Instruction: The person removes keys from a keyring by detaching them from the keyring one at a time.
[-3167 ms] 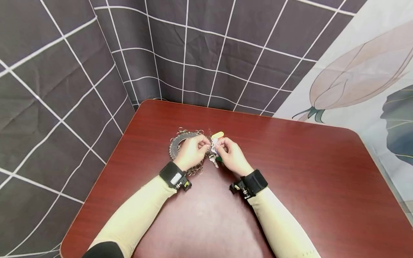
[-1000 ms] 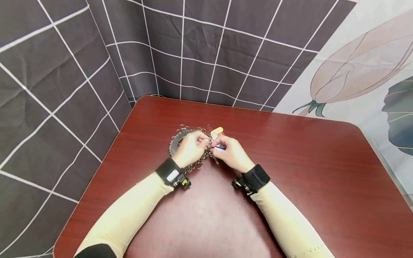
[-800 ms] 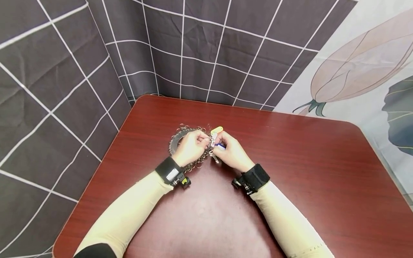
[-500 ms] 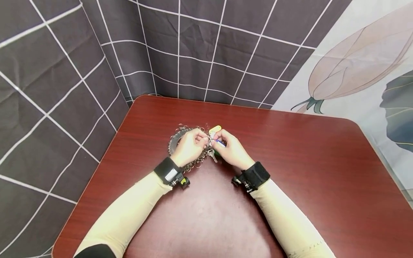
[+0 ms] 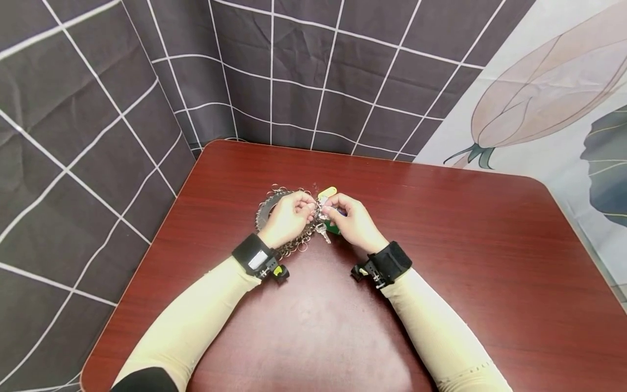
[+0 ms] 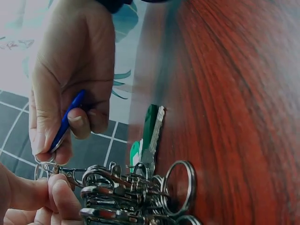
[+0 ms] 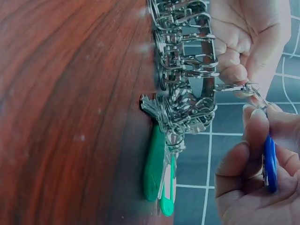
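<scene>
Dark hoop (image 5: 264, 212) bristles with metal clips (image 6: 115, 190) (silvery), left hand (image 5: 286, 218) pinching one, right hand (image 5: 358, 224) a small ring (image 6: 45, 162).

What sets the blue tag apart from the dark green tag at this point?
Colour: the blue tag is vivid blue, the dark green tag deep green.
Hold: the blue tag sits in the right hand's grip; no hand holds the dark green tag.
Height: the blue tag is raised off the table, while the dark green tag lies low by its surface.
Shared: both look slim and elongated.
</scene>
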`<state>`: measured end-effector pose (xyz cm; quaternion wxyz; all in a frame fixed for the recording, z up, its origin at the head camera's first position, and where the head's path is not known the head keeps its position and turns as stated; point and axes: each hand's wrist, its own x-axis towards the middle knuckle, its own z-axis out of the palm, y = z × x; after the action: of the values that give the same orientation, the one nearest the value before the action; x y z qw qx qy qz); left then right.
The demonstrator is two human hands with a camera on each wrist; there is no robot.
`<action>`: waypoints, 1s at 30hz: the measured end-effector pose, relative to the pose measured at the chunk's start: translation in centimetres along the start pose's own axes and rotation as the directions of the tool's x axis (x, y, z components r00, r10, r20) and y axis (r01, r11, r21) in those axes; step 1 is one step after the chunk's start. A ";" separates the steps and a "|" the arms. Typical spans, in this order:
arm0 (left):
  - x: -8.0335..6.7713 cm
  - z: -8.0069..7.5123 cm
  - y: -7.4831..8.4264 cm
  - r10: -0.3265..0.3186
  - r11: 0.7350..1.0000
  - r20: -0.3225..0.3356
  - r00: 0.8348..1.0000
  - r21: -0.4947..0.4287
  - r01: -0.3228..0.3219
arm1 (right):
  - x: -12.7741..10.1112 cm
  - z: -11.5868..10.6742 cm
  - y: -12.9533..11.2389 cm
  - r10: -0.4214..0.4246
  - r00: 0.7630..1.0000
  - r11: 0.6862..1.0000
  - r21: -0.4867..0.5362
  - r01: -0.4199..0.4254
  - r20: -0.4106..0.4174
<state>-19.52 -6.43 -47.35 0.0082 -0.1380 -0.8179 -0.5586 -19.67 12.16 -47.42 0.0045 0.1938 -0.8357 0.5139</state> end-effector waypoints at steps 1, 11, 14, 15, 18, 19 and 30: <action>0.0 0.0 0.0 0.000 1.000 0.004 1.000 -0.006 0.000 | 0.0 0.0 0.0 0.000 1.000 1.000 0.004 0.000 -0.003; -0.1 0.1 0.1 0.034 0.999 -0.003 0.999 -0.025 -0.034 | -0.1 0.1 -0.1 0.004 1.000 1.000 0.012 -0.004 -0.027; -0.2 0.2 0.0 0.052 0.999 -0.012 0.999 -0.003 -0.052 | -0.1 0.2 0.0 0.010 0.999 1.000 0.019 -0.009 -0.031; -0.2 0.2 0.0 0.059 0.998 -0.015 0.998 0.006 -0.059 | -0.2 0.2 0.0 0.012 0.999 1.000 0.022 -0.011 -0.033; -0.2 0.3 0.0 0.087 0.996 -0.020 0.996 0.035 -0.086 | -0.2 0.2 -0.1 0.017 0.999 0.999 0.030 -0.016 -0.037; -0.3 0.3 0.1 0.096 0.995 -0.022 0.995 0.044 -0.095 | -0.2 0.2 -0.2 0.019 0.999 0.999 0.035 -0.017 -0.039; -0.5 -0.1 0.9 0.159 0.973 0.004 0.987 0.167 -0.157 | -0.9 -0.7 -3.9 0.045 0.999 0.994 0.105 -0.042 -0.026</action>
<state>-18.87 -6.31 -46.54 0.0680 -0.1988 -0.8482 -0.4863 -17.72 11.51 -43.96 -0.0049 0.1684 -0.8115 0.5596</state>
